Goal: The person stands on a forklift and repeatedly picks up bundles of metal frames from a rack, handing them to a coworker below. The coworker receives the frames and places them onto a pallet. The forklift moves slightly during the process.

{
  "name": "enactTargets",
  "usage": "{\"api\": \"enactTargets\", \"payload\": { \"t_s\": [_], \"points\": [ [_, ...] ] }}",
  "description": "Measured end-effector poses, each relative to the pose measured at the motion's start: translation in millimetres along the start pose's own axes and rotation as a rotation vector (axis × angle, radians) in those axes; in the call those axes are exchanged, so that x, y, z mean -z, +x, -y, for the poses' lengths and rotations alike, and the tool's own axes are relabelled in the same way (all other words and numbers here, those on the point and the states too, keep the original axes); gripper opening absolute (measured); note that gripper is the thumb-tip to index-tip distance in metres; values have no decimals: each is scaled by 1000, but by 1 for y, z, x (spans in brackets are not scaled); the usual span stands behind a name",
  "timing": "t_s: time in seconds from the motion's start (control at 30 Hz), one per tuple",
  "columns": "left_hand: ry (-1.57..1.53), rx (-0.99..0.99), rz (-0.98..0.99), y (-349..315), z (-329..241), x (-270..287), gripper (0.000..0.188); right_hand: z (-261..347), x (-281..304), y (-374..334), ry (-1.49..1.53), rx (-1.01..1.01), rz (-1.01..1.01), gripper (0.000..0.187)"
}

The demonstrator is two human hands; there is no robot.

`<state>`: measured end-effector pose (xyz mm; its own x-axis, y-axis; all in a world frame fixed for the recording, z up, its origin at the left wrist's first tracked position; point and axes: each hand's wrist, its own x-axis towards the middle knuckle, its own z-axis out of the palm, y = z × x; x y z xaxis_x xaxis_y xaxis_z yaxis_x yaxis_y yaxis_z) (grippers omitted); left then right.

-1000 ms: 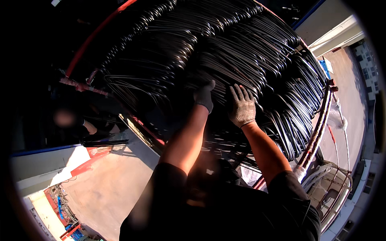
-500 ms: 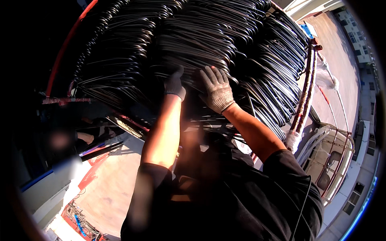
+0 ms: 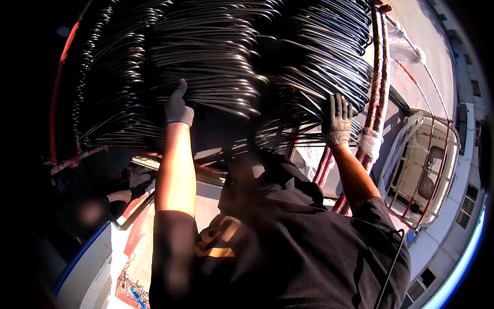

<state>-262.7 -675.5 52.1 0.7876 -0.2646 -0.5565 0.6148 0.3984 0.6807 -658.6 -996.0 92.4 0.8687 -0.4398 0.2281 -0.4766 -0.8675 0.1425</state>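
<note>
My left hand (image 3: pixel 179 109), in a grey knit glove, is at the left end of the lowest rods in the middle stack of bent black metal rods (image 3: pixel 211 67). Its thumb points up, while the other fingers are mostly hidden, so I cannot tell whether they grip. Farther right, my gloved right hand (image 3: pixel 338 121) lies with fingers stretched out against the front of the right-hand stack of bent rods (image 3: pixel 329 67). A dark gap separates the two hands below the middle stack.
Red-and-white wrapped posts (image 3: pixel 378 77) stand along the right side. A red bar (image 3: pixel 59 92) bounds the stacks on the left. At lower left another person's arm (image 3: pixel 121 195) shows beside a bent dark rod (image 3: pixel 134 213). A pale vehicle with a railing (image 3: pixel 424 165) is on the right.
My hands have moved apart, the left one leftward and the right one from the middle stack to the right-hand stack. The view has shifted, and the stacks appear farther left.
</note>
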Motion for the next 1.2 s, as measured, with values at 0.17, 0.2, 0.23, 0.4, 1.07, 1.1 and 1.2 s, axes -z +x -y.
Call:
{"api": "enactTargets", "payload": {
  "t_s": [0.17,0.2,0.23,0.4,1.07,1.1,1.2],
  "points": [
    [-56,17,-39,-8,-10,-14,46,19,9,-1,50,-42,38,71],
    [-93,19,-39,-10,-9,-15,46,21,10,0,57,-51,30,74],
    [-129,21,-39,-13,-9,-15,46,22,10,-1,66,-61,24,77],
    [-298,-40,-2,-26,-3,-22,38,19,14,-4,61,-6,25,76],
    [398,-540,-380,-136,-36,233,28,155,73,22,562,519,-43,79],
    [1021,-633,-653,-148,-51,266,21,173,74,27,602,572,-44,77],
    [1773,-1121,-986,-217,-99,356,17,235,95,45,741,727,9,72]
  ]
}}
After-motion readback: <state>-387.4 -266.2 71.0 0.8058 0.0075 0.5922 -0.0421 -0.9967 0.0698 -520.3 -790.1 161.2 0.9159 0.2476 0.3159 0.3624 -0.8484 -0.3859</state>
